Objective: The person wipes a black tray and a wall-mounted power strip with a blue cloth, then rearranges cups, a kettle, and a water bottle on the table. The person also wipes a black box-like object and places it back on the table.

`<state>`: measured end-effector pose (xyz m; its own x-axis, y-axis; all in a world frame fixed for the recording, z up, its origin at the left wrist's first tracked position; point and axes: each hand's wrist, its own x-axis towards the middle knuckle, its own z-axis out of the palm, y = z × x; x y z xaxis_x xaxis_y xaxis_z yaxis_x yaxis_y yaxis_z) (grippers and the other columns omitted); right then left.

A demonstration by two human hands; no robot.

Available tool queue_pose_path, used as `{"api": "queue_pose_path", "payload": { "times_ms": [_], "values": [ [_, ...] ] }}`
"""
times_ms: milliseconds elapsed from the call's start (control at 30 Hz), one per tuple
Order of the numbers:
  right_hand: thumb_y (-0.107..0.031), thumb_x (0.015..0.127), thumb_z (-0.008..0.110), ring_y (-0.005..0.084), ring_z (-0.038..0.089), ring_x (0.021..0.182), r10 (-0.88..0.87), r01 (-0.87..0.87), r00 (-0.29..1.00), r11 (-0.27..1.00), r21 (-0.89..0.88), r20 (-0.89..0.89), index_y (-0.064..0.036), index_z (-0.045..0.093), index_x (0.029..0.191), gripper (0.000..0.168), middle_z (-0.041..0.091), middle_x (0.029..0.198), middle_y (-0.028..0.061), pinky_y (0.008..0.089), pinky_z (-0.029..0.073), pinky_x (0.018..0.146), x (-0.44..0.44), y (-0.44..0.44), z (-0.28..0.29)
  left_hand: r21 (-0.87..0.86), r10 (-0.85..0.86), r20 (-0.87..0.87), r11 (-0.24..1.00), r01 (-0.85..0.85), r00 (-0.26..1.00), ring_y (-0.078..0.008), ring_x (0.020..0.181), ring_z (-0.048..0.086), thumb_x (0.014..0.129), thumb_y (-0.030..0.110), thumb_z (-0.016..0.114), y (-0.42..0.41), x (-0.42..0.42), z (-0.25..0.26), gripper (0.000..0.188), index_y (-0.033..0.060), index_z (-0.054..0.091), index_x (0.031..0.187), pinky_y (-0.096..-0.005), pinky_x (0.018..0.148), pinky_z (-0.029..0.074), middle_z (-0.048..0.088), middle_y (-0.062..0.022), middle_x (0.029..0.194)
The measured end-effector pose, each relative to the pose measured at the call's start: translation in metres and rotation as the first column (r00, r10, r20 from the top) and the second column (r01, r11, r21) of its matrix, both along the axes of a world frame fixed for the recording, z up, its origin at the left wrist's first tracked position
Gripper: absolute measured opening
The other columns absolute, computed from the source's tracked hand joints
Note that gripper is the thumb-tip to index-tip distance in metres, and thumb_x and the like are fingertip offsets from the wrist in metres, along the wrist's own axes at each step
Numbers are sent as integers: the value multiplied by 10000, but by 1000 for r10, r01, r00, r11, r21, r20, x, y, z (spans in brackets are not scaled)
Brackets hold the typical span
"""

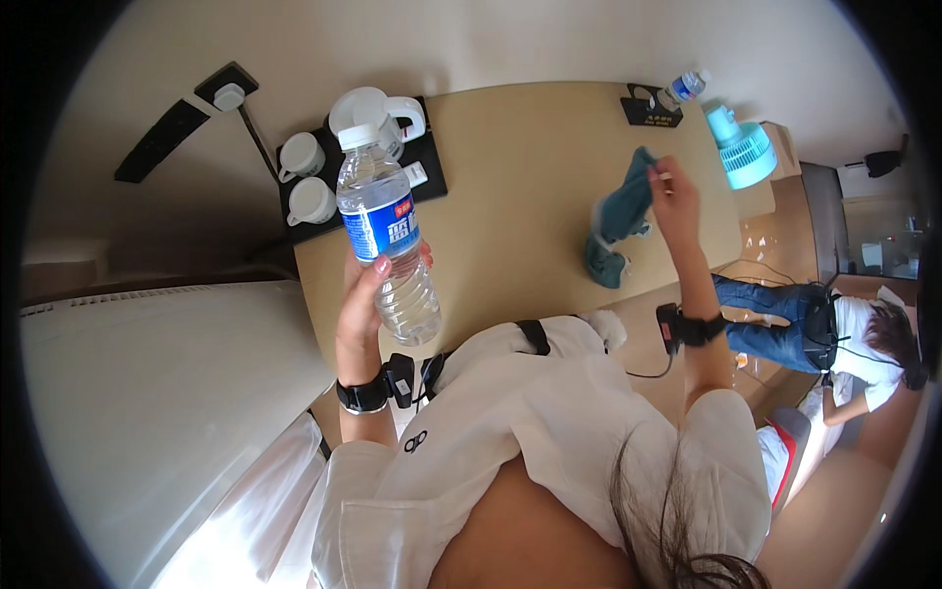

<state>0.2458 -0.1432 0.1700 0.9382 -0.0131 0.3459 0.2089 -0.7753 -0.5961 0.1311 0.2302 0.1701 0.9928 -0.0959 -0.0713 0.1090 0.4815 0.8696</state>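
My left hand (359,296) grips a clear plastic water bottle (407,298) around its lower half. The bottle has a white cap and a blue label with writing, and it is raised over the left part of the wooden tabletop (508,184). Between the fingertips of my right hand (675,200) is one end of a dark teal cloth (627,195). Its bunched lower end hangs down at the tabletop; whether it touches the wood I cannot tell. Some paler bits show along the cloth's edge.
Behind the bottle, a black tray (434,158) carries a white kettle (405,114) and two white cups (310,200). Far right are another water bottle (683,90), a black sign holder (651,110) and a turquoise fan (747,156). A person (817,327) bends over beyond the table.
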Motion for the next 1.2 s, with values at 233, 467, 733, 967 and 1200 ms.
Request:
{"api": "queue_pose_path", "payload": {
  "times_ms": [233,467,733,967,1200],
  "values": [
    [-116,838,490,266,498,583,-2,55,945,987,-151,327,-31,457,863,94,500,688,130,309,406,547,-9,20,63,-78,14,71,997,-8,997,-220,769,581,712,415,613,-3,10,20,625,-34,395,1089,-319,682,471,566,-167,867],
    [-166,868,490,49,409,603,-163,-17,890,922,387,426,-72,446,890,105,447,686,-8,169,331,502,-33,27,110,-132,-41,60,990,49,997,-217,794,583,727,393,608,-18,10,35,604,-18,385,1108,-319,697,481,563,-159,893],
    [-72,777,572,82,495,683,-50,-89,992,348,933,113,-92,484,833,106,505,745,-1,215,433,614,-34,75,103,-274,-106,-88,958,78,990,-195,775,580,835,513,397,-50,25,40,539,36,422,1084,-325,688,487,569,-127,894],
    [-87,755,571,156,545,839,604,-714,699,569,407,383,-101,537,802,59,557,930,76,305,415,782,-78,150,73,-333,-83,-280,943,-15,956,-202,760,581,741,671,384,-93,45,45,700,37,491,1019,-307,665,485,575,-133,860],
    [-232,859,318,246,413,1105,875,-861,453,479,-168,173,-100,596,1008,341,536,1099,49,392,295,944,-56,145,66,-549,-182,-237,835,23,954,-193,813,585,746,626,441,-100,48,12,618,69,496,1006,-320,684,500,572,-113,903]
  ]
}}
